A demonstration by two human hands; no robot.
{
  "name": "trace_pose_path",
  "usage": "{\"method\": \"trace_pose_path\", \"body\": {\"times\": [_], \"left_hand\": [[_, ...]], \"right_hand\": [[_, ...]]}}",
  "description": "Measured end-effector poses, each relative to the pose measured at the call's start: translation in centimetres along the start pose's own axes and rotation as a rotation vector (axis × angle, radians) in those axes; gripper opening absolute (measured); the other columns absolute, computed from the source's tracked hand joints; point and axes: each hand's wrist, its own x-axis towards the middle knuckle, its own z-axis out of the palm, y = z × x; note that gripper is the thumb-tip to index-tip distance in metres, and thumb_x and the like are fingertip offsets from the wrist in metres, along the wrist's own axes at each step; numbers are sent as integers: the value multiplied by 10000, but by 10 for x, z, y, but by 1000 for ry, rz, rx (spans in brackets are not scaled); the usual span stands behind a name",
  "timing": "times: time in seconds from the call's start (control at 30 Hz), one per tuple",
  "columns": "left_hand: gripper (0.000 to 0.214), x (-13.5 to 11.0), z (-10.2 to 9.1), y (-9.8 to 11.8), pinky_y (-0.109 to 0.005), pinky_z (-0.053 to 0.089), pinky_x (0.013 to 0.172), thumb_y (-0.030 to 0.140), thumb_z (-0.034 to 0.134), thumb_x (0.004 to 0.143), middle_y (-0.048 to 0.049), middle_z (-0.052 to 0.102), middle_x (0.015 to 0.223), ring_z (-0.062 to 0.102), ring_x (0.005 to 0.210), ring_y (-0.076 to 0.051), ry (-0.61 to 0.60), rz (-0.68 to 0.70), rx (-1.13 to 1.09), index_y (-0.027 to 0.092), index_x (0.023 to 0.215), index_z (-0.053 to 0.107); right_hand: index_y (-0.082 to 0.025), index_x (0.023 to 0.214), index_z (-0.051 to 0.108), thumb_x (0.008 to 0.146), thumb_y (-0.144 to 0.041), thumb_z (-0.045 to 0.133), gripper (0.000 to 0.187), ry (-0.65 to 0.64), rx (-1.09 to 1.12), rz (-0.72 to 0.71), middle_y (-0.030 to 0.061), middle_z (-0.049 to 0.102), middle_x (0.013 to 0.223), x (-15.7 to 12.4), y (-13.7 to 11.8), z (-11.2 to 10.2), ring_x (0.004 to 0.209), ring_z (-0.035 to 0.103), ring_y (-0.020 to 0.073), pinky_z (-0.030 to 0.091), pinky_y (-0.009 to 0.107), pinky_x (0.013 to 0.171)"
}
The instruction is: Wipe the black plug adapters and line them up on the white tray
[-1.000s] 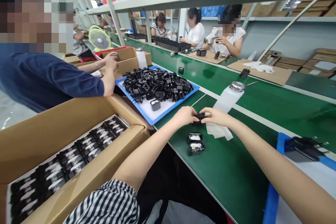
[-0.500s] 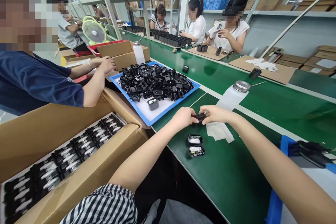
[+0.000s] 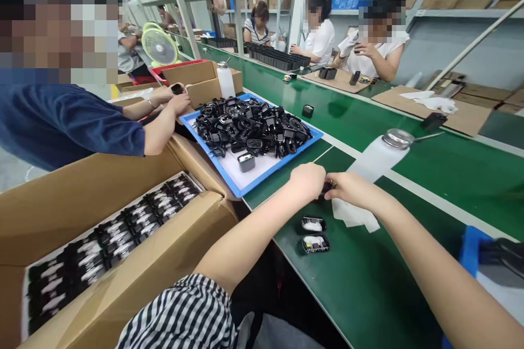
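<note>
My left hand (image 3: 308, 180) and my right hand (image 3: 351, 187) meet over the green belt (image 3: 368, 278), both closed on one small black plastic part (image 3: 326, 187) that is mostly hidden between the fingers. A white cloth (image 3: 355, 215) lies under my right hand. Just below my hands, two open black shells with white insides (image 3: 314, 233) sit on the belt. A blue tray (image 3: 254, 172) heaped with black parts (image 3: 254, 125) stands to the upper left of my hands.
A white dispenser bottle (image 3: 379, 158) stands behind my hands. A cardboard box of black parts (image 3: 110, 240) is at my left. A person in a blue shirt (image 3: 69, 120) works beside the tray. Other people sit across the belt. Another blue tray (image 3: 475, 242) is at right.
My hands stay together on the black part, and my left hand now covers more of it. The camera has shifted, so everything sits slightly further right and lower.
</note>
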Motion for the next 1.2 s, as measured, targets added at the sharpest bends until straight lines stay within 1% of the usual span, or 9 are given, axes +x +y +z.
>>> {"method": "trace_pose_path", "body": {"times": [0.2, 0.37, 0.43, 0.6, 0.73, 0.83, 0.9, 1.07, 1.2], "left_hand": [[341, -6, -3, -16, -263, 440, 633, 244, 659, 549, -92, 596, 809, 556, 754, -209, -10, 61, 26, 132, 864, 592], [338, -7, -19, -65, -295, 420, 701, 104, 400, 726, -92, 503, 1036, 473, 930, -212, 466, -277, 89, 177, 1045, 484], [367, 0, -22, -86, -283, 419, 696, 68, 343, 727, -76, 507, 1029, 479, 910, -198, 566, -327, 113, 185, 1048, 478], [286, 19, -19, -111, -268, 414, 668, 49, 379, 690, -77, 562, 892, 503, 837, -193, 528, -253, 201, 148, 876, 573], [281, 19, -18, -116, -258, 399, 675, 42, 369, 697, -84, 549, 905, 462, 897, -194, 537, -126, 282, 136, 883, 557], [262, 10, -16, -114, -273, 395, 644, 81, 338, 731, -103, 551, 875, 457, 884, -208, 641, -84, 319, 114, 900, 536], [245, -1, -11, -105, -264, 390, 601, 117, 328, 749, -96, 557, 860, 469, 849, -201, 822, -47, 325, 124, 878, 537], [158, -38, 21, -52, -220, 372, 544, 147, 387, 747, -12, 582, 801, 491, 674, -123, 1242, 363, 328, 181, 795, 533], [129, -61, 46, -24, -198, 391, 579, 157, 432, 737, 2, 569, 835, 489, 673, -92, 1234, 675, 139, 193, 841, 500]], "right_hand": [[-167, 755, 482, 664, -201, 551, 119, 29, 148, 21, 25, 571, 711, -5, 4, 6, 698, 539, 200, 397, 285, 609], [-172, 855, 485, 703, -295, 484, 196, 100, 357, -24, 38, 560, 776, -12, 9, 22, 703, 529, 185, 406, 303, 636], [-172, 907, 484, 698, -328, 476, 261, 94, 389, -44, 39, 555, 785, -13, 10, 26, 706, 525, 184, 405, 306, 635], [-201, 1035, 454, 659, -351, 502, 407, 59, 413, -66, 22, 556, 788, -19, 15, 20, 706, 518, 176, 395, 313, 653], [-200, 950, 515, 654, -377, 503, 345, 272, 508, -2, 12, 563, 709, -29, 21, 5, 657, 519, 172, 396, 299, 606], [-170, 839, 552, 683, -376, 480, 269, 490, 628, 66, 4, 534, 595, -40, 14, -5, 563, 501, 147, 383, 271, 536], [-155, 803, 555, 703, -372, 466, 255, 506, 768, 65, 4, 518, 576, -46, 3, -8, 514, 480, 120, 372, 244, 495], [-148, 856, 503, 667, -467, 516, 371, 144, 1369, -41, 40, 539, 730, -46, -27, 3, 537, 507, 115, 374, 206, 409], [-137, 683, 481, 622, -415, 599, 309, 64, 1510, -126, -11, 488, 522, -43, -31, 13, 465, 476, 83, 359, 163, 385]]}}
